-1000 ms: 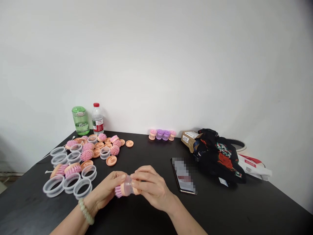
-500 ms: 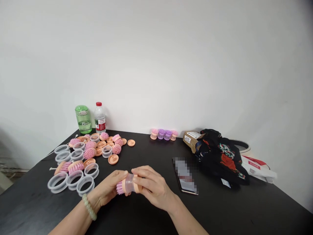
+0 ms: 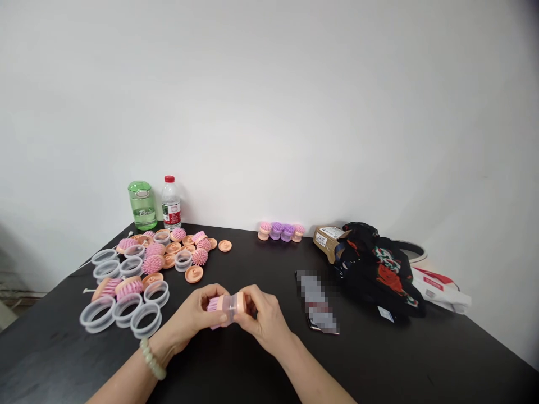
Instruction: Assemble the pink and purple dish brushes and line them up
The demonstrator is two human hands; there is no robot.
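Above the front part of the black table, both hands hold one scrub brush (image 3: 230,307), tipped on its side. Its pink bristles point left, a clear ring forms its waist, and a peach cap is at the right end. My left hand (image 3: 196,314), with a beaded bracelet at the wrist, is closed around the bristle end. At the cap end, the thumb and fingers of my right hand (image 3: 265,320) grip the peach rim. To the left lie loose clear rings (image 3: 97,315), pink bristle heads (image 3: 154,264) and peach caps (image 3: 194,274).
A green bottle (image 3: 143,206) and a red-capped water bottle (image 3: 171,205) stand at the back left. Several pink and purple brushes (image 3: 276,230) line the wall. On the right are a blurred phone (image 3: 316,303), a cardboard box (image 3: 328,238), a dark patterned bag (image 3: 379,275) and a white packet (image 3: 442,292).
The brush has shifted slightly right and up. My right hand's fingers have moved from over the clear waist to the cap end, and my left thumb now presses lower on the bristle end.
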